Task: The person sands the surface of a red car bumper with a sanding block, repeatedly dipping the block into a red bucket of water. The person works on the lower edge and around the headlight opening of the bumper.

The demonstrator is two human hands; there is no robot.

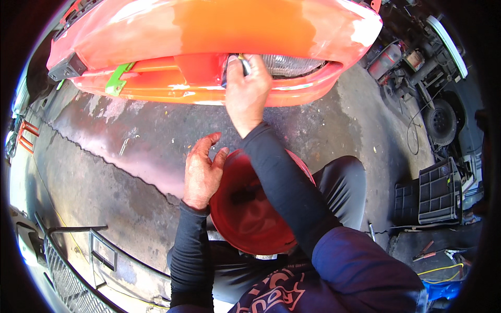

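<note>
At the orange-red car front [235, 31], my right hand [249, 94] reaches up to the inner end of the clear headlight [295, 66]. Its fingers are closed around a small dark object with a touch of yellow [244, 63]; most of it is hidden, so its kind cannot be made out. Below and to the left, my left hand [203, 169] is held in the air with thumb and fingers apart and nothing in it. It is next to the rim of a red bucket [222, 229] between my legs. My right forearm passes over the bucket's right side.
A bright green piece [119, 79] crosses the bumper's lower opening. The concrete floor [120, 172] has a long crack. At the right are black crates [438, 190], a wheel [441, 122] and a red cylinder [385, 62]. A black metal rack [78, 271] stands lower left.
</note>
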